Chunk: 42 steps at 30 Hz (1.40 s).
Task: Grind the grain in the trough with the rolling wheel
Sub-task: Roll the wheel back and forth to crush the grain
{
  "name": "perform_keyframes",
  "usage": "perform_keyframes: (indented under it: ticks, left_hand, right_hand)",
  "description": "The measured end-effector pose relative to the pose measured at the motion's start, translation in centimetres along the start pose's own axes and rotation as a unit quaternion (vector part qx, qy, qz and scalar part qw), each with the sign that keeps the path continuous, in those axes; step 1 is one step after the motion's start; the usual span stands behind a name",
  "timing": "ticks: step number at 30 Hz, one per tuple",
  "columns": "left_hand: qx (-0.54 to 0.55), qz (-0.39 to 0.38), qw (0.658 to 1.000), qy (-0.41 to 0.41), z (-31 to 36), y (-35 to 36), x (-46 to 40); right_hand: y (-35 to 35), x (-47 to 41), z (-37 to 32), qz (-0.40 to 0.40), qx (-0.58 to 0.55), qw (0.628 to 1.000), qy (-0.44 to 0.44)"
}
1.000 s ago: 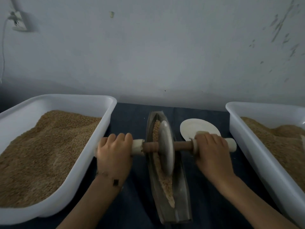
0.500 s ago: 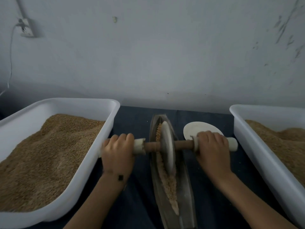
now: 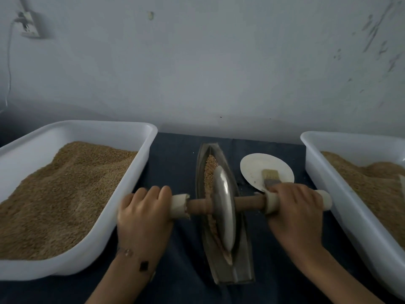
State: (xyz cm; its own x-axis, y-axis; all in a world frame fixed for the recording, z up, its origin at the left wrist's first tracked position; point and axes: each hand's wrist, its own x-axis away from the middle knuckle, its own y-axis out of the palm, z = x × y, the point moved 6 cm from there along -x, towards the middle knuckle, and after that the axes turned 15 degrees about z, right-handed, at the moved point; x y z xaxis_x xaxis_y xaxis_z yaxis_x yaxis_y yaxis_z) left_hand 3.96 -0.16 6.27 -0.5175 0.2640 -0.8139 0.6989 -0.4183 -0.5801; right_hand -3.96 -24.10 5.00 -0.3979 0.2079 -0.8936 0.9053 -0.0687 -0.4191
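- Gripping the axle ends, left hand point(image 3: 143, 212) and right hand point(image 3: 294, 212) curl their fingers round the rolling wheel point(image 3: 224, 208) handles.
- Axle runs 9 to 3 o'clock.
- Trough point(image 3: 242, 255), holding grain point(image 3: 210, 170), runs 12 to 6 mid-bench.

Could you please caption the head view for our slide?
Both hands grip the rolling wheel over grain.

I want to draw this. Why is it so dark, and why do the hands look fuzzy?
Head view: dim light throughout, so the cloth looks almost black. The left hand and right hand are smeared by motion blur. The wheel shows a soft shine. The wide lens bends the tub edges.
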Motion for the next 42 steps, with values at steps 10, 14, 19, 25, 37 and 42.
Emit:
perform_keyframes:
  ticks: [10,14,19,25,37,42]
  left_hand:
    - [-0.003,-0.039,0.999,-0.015,-0.4,4.0,-1.9]
    - [-0.077,-0.111,0.99,-0.03,-1.2,8.8,-6.2]
    - [-0.092,-0.138,0.985,-0.056,-1.8,11.7,-8.4]
    - [-0.069,-0.101,0.991,-0.056,-0.9,8.2,-5.1]
    - [0.005,-0.051,0.999,0.013,0.5,0.6,-0.8]
    - [-0.065,-0.098,0.993,-0.021,-0.4,6.0,-3.9]
  right_hand:
    - [4.0,-1.8,0.3,-0.037,0.048,0.997,-0.052]
    - [10.3,-4.4,2.0,-0.169,0.118,0.978,-0.04]
    - [13.1,-7.1,2.2,-0.173,0.126,0.976,-0.028]
    - [7.8,-3.5,1.1,-0.154,0.102,0.982,-0.025]
    - [-0.3,-0.3,0.4,-0.113,0.059,0.989,-0.081]
    - [6.2,-2.7,1.0,-0.151,0.088,0.984,-0.041]
